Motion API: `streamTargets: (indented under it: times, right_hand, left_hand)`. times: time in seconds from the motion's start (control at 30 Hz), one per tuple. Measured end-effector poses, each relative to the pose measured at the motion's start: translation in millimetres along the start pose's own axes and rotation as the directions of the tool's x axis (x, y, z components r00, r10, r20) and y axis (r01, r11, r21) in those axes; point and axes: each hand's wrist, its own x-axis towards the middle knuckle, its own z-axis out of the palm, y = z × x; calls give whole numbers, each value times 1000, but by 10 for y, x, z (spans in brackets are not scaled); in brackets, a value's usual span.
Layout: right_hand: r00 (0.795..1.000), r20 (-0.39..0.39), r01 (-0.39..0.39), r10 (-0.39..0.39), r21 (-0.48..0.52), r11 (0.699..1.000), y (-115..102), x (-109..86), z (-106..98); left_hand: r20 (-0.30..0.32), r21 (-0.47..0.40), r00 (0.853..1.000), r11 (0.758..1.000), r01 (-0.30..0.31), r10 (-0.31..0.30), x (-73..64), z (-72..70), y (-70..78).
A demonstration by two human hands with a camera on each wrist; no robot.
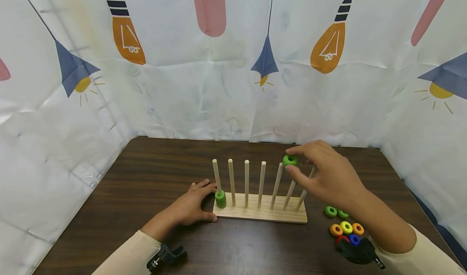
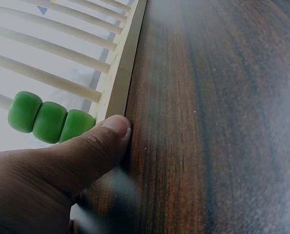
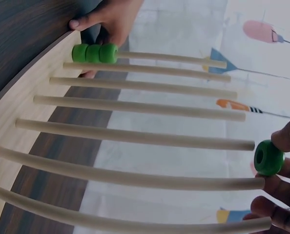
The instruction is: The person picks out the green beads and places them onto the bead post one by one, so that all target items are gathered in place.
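My right hand [image 1: 330, 171] pinches a green bead [image 1: 290, 160] between thumb and fingers, up at the height of the peg tops. In the right wrist view this bead [image 3: 269, 157] has its hole facing the pegs and is close to the tip of one. The wooden peg board [image 1: 255, 207] has several upright pegs in a row. Three green beads [image 1: 220, 199] are stacked at the foot of its leftmost peg [image 1: 217, 175]. My left hand [image 1: 191, 204] holds the board's left end, thumb [image 2: 116, 126] at the front corner and fingers toward the back.
On the brown table [image 1: 146, 173], right of the board, lie loose beads: green [image 1: 330, 212], yellow [image 1: 346, 227], orange [image 1: 336, 230], blue [image 1: 354, 239] and red, partly behind the right wrist strap [image 1: 355, 251]. A printed cloth [image 1: 204, 101] hangs behind the table.
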Motion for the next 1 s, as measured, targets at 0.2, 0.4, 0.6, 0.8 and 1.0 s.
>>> streamTargets:
  times: [0.2,0.4,0.6,0.8,1.0]
  right_hand:
    - [1000,21,-5,5,6,1000,-43,37,32]
    - [1000,19,13,-14,22,1000,-88,72,57]
    - [999,3,34,-34,28,999,-109,112,95]
    - [999,13,37,-37,39,999,-140,144,126]
    - [999,26,33,-34,46,998,-177,184,165]
  left_hand:
    - [0,-2,1000,1000,1,-1,-1,2,-6]
    - [3,-3,1000,1000,4,-4,0,1,-6]
    - [1,-2,1000,1000,-1,1,0,-2,0]
    - [4,-1,1000,1000,0,0,3,-5,2]
    - [8,-4,1000,1000,7,-7,-3,-10,14]
